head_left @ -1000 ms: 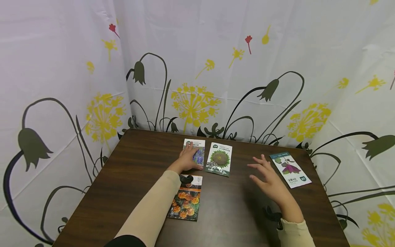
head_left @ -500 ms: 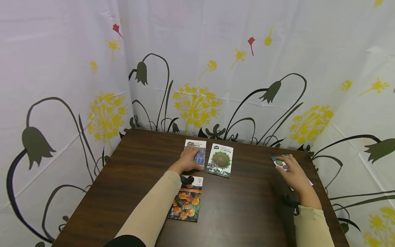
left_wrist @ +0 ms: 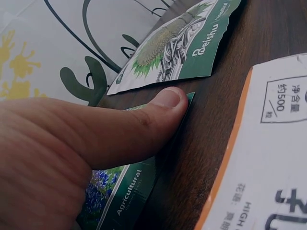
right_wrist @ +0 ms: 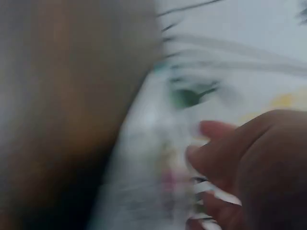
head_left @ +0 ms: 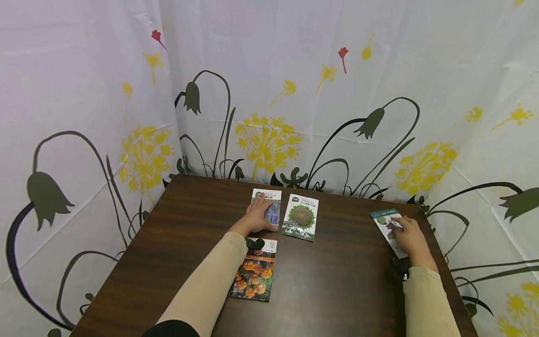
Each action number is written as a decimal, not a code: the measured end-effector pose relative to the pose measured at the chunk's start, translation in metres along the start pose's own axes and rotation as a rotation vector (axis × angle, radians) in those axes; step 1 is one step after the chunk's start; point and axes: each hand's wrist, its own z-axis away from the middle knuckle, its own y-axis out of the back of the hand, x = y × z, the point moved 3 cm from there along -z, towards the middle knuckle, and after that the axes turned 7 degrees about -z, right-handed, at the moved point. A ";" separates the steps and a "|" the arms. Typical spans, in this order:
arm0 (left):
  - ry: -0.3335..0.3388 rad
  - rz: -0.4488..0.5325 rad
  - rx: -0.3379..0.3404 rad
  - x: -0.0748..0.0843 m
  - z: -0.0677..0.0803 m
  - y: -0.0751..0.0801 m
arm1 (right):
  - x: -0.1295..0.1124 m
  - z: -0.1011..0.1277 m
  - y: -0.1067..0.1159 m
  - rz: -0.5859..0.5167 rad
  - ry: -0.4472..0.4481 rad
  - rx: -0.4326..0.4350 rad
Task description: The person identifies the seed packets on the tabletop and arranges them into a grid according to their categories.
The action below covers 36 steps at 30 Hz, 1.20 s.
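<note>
My left hand (head_left: 254,218) lies on a seed packet with purple flowers (head_left: 273,213), fingers spread over its left part. In the left wrist view the thumb (left_wrist: 144,127) stretches across that packet's green bottom edge. At the table's right side my right hand (head_left: 410,238) pinches the right edge of a white seed packet with a teal top and a magenta flower (head_left: 384,225). The right wrist view is blurred; there the fingertips (right_wrist: 196,155) overlap the packet's edge, and part of the packet is hidden behind the hand.
A sunflower seed packet (head_left: 300,219) lies just right of the purple one. Nearer, partly under the left forearm, is an orange marigold seed packet (head_left: 254,278). The dark wooden table (head_left: 328,281) ends at a flower-printed white curtain (head_left: 261,70).
My right hand has moved right, from above the table onto the magenta-flower packet, and has taken hold of its right edge. The left hand has stayed on the purple-flower packet.
</note>
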 end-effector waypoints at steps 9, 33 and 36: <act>-0.005 -0.003 0.006 0.003 -0.004 0.008 | 0.018 -0.006 -0.011 -0.013 -0.051 -0.022; 0.001 0.003 0.010 0.001 -0.003 0.003 | -0.006 0.003 -0.026 0.038 -0.150 -0.027; -0.003 0.000 0.004 -0.001 -0.003 0.001 | -0.010 0.007 -0.030 0.032 -0.167 -0.026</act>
